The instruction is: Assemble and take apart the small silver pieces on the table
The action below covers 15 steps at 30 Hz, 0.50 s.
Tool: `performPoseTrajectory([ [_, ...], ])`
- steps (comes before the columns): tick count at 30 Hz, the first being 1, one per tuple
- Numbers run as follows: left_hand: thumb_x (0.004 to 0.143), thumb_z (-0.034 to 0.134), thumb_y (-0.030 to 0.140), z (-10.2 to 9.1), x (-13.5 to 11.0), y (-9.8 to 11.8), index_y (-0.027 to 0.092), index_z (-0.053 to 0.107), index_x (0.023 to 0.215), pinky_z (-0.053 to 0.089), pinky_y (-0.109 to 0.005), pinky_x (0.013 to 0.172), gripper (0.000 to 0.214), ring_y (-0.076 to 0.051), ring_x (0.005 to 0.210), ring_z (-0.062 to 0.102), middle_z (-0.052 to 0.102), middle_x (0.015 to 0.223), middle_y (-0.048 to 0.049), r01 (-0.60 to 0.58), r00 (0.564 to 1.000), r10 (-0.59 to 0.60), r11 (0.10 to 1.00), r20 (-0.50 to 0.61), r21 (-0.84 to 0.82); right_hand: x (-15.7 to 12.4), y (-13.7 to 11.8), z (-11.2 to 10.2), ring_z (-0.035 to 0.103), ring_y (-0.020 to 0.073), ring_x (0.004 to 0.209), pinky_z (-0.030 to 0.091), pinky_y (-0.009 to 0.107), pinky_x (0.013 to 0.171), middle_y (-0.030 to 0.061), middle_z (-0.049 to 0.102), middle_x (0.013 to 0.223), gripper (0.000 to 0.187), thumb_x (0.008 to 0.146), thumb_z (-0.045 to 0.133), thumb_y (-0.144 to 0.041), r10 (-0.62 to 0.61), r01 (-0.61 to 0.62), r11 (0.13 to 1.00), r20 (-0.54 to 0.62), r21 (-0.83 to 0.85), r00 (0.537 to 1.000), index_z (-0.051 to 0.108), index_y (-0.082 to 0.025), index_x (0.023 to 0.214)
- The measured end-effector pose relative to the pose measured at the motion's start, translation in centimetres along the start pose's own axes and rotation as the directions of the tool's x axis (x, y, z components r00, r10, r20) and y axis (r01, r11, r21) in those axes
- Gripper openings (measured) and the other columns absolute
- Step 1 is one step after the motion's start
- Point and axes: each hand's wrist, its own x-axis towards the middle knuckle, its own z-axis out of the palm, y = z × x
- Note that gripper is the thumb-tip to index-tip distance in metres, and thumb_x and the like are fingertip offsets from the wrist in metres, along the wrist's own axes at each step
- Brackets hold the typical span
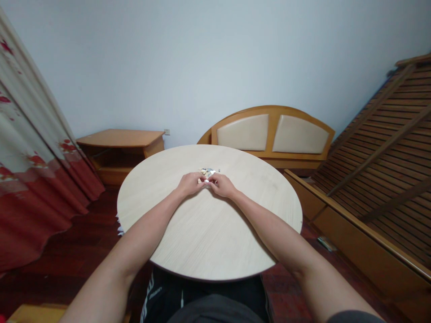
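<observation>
The left hand (190, 184) and right hand (220, 185) meet at the fingertips on a round pale wood worktop (208, 233), just in front of a small heap of flat mixed-colour pieces (208, 172). Beyond stand a wooden headboard (272, 132) with 2 cream panels, a slatted bed base (380, 148) tilted against the wall (215, 58), a low wooden cabinet (121, 139) and a red-and-white curtain (30, 134).

One left hand (191, 184), one right hand (222, 186), one round table (208, 235).

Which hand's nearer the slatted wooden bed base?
Right hand. It's over the round table, well left of the slatted wooden bed base. The left hand is farther away, just beyond the right hand from the base, fingertips meeting it.
</observation>
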Motion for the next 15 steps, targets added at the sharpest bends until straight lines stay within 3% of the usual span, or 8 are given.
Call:
performPoseTrajectory([
  [15,0.097,0.069,0.044,0.21,0.20,-0.18,0.023,0.083,0.103,0.050,-0.030,0.078,0.026,-0.022,0.084,0.071,0.082,0.101,-0.0055,0.030,0.999,-0.030,1.000,0.019,0.003,0.08,-0.31,-0.12,0.066,0.0212,0.084,0.048,0.031,0.079,0.0089,0.078,0.096,0.013,0.095,0.066,-0.023,-0.017,0.016,0.999,-0.021,-0.029,1.000,0.077,-0.018,0.096],
])
